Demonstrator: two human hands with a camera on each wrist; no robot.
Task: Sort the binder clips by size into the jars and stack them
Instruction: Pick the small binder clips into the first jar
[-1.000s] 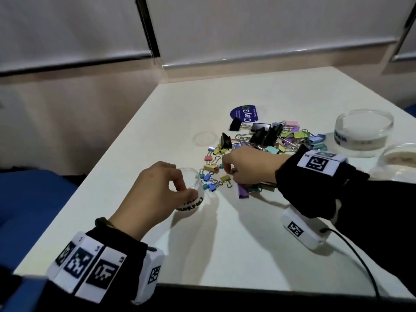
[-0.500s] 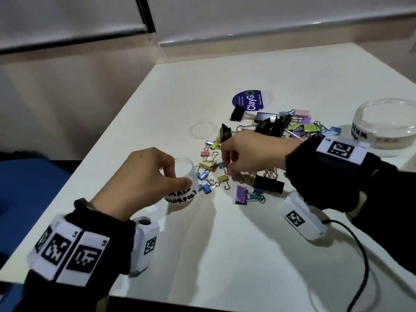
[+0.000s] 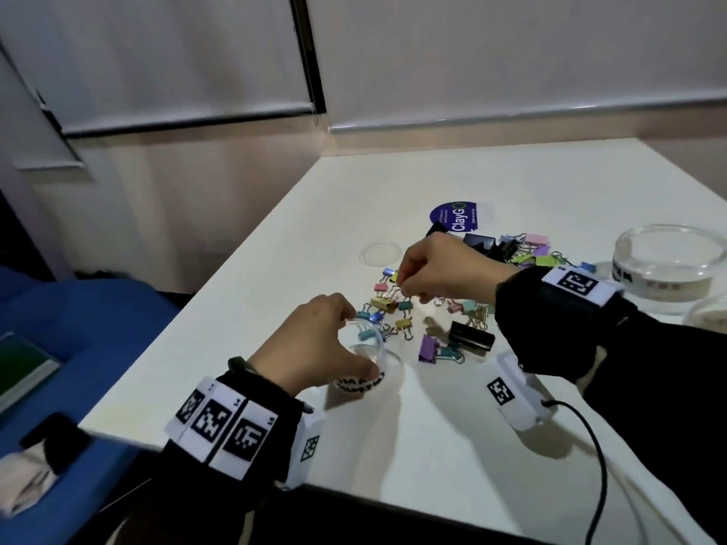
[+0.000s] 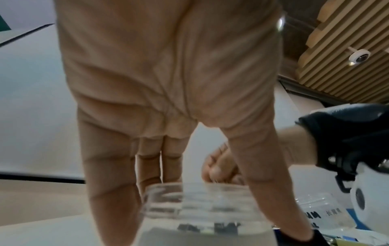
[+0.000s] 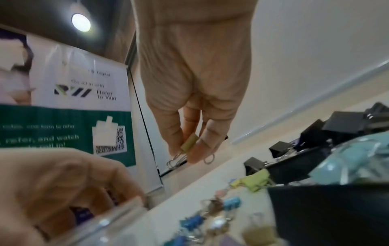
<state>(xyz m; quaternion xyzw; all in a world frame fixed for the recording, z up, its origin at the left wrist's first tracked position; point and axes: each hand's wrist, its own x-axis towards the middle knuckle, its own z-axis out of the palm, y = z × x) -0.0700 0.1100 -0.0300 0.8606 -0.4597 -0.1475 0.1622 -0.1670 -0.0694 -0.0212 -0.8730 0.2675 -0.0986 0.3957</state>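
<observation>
Right hand (image 3: 440, 269) now raised, pinching clip (image 5: 189, 144)

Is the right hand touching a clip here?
Touching. The right wrist view shows the right hand pinching a small olive clip between its fingertips, wire handles hanging below, lifted clear of the table.

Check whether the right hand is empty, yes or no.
No: in the right wrist view the right hand pinches a small clip between its fingertips, wire handles hanging below.
</observation>
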